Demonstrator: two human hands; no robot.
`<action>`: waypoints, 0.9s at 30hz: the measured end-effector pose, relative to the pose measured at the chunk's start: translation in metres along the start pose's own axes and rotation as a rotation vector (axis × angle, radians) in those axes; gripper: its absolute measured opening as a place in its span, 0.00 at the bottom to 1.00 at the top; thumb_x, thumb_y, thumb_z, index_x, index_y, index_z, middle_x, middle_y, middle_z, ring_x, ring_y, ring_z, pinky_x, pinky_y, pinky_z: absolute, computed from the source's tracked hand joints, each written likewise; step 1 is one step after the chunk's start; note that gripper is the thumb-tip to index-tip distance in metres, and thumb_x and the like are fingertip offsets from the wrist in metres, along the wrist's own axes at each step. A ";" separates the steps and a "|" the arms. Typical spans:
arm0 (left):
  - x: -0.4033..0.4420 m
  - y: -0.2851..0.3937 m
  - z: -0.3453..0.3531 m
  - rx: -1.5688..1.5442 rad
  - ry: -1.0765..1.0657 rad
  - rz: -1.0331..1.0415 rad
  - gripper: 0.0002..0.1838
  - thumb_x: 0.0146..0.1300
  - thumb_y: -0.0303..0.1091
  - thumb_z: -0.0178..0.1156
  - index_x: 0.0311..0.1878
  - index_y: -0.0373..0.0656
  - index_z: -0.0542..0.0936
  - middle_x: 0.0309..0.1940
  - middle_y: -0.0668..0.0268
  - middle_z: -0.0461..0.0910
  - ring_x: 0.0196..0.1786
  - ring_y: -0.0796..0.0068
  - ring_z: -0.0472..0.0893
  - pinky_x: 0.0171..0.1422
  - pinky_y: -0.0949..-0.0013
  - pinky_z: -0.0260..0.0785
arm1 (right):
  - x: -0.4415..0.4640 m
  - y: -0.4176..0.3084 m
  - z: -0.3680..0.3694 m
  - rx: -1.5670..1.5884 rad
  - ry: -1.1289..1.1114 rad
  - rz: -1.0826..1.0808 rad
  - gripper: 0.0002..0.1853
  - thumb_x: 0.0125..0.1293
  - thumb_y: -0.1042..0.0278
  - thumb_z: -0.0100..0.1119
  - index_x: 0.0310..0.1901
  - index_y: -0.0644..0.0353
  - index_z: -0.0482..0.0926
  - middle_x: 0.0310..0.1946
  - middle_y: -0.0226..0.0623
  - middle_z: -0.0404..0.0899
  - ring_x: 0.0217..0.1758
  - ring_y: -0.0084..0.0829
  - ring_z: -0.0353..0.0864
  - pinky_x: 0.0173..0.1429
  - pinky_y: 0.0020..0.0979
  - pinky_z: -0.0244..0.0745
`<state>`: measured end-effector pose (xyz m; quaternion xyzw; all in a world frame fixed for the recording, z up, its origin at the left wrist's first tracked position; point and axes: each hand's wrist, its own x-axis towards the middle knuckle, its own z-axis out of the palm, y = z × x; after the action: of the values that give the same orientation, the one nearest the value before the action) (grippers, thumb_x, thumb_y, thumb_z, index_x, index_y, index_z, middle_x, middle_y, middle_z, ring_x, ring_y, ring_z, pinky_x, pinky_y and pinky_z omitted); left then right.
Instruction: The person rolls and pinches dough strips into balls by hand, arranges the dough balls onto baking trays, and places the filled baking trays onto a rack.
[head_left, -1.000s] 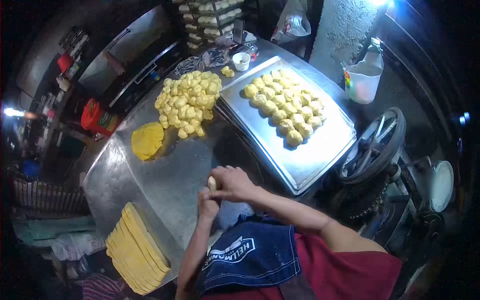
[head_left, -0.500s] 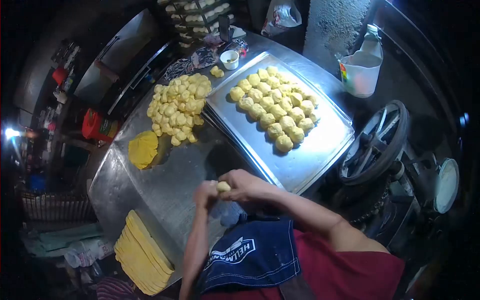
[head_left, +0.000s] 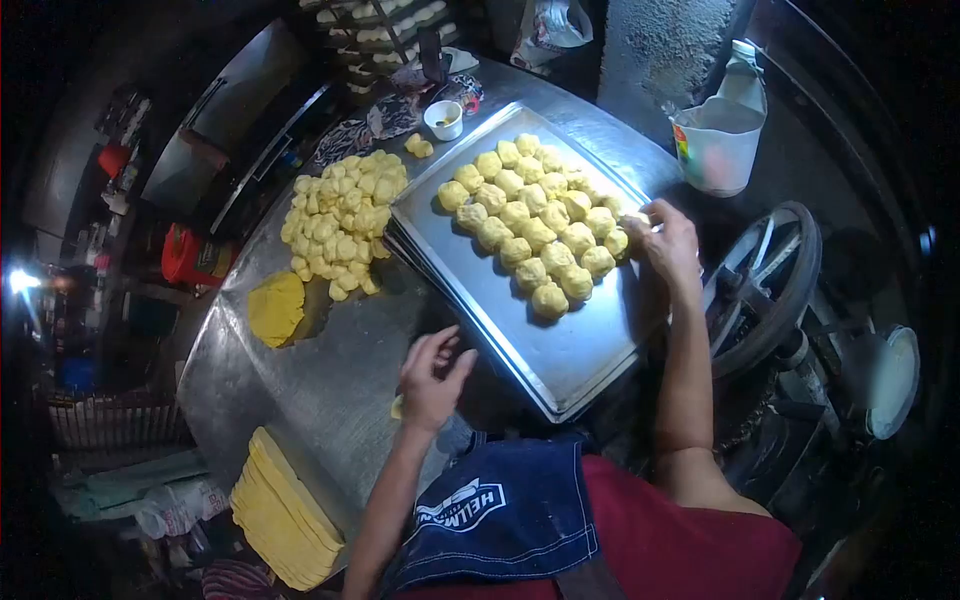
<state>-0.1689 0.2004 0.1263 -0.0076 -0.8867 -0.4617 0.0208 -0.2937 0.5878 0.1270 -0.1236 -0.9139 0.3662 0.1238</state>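
My right hand (head_left: 668, 245) is at the right side of the metal baking tray (head_left: 590, 350), fingers pinched on a pale dough ball (head_left: 632, 220) at the end of the rows. Its fingers partly cover that ball. Several rows of yellow dough balls (head_left: 537, 233) sit on the tray. My left hand (head_left: 432, 382) hovers over the metal table (head_left: 350, 375), left of the tray's near edge, its fingers apart and nothing in them. A small piece of dough (head_left: 398, 407) shows beside the left wrist, mostly hidden.
A heap of dough pieces (head_left: 340, 220) lies left of the tray, near a flat yellow dough piece (head_left: 276, 309). Stacked yellow dough slabs (head_left: 285, 510) are at the near left. A white cup (head_left: 443, 120) stands behind; a large wheel (head_left: 765, 285) and plastic jug (head_left: 718, 150) are right.
My hands have parted from around a dough ball over the table. The right hand has carried it right to the tray's far side; the left has opened.
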 end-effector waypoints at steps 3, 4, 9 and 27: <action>0.037 0.048 0.029 0.001 -0.051 0.273 0.31 0.59 0.33 0.79 0.65 0.41 0.81 0.57 0.58 0.80 0.50 0.67 0.83 0.53 0.68 0.79 | 0.001 0.001 0.018 -0.099 -0.113 0.005 0.28 0.67 0.40 0.67 0.50 0.62 0.88 0.52 0.55 0.82 0.56 0.51 0.81 0.61 0.48 0.73; 0.046 0.051 0.044 0.005 -0.048 0.271 0.31 0.59 0.33 0.79 0.65 0.41 0.81 0.57 0.58 0.80 0.50 0.67 0.83 0.53 0.68 0.79 | 0.000 -0.013 0.009 -0.213 -0.154 0.027 0.31 0.69 0.37 0.64 0.55 0.60 0.86 0.57 0.54 0.79 0.60 0.51 0.79 0.63 0.48 0.72; 0.055 0.046 0.071 0.021 -0.113 0.421 0.31 0.59 0.35 0.79 0.65 0.43 0.80 0.60 0.58 0.78 0.52 0.65 0.83 0.53 0.66 0.79 | 0.000 -0.025 0.019 -0.335 0.208 -0.203 0.38 0.74 0.31 0.54 0.72 0.54 0.76 0.71 0.52 0.72 0.71 0.53 0.72 0.74 0.49 0.68; -0.001 -0.002 0.061 -0.077 -0.208 -0.126 0.21 0.66 0.41 0.76 0.43 0.39 0.73 0.27 0.66 0.79 0.28 0.79 0.78 0.35 0.69 0.74 | 0.035 0.023 -0.011 -0.406 -0.053 0.160 0.16 0.68 0.55 0.65 0.45 0.58 0.89 0.46 0.54 0.88 0.54 0.55 0.86 0.58 0.50 0.80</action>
<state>-0.1696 0.2490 0.0901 -0.0007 -0.8645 -0.4925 -0.1006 -0.3202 0.6224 0.1236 -0.2086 -0.9591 0.1866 0.0427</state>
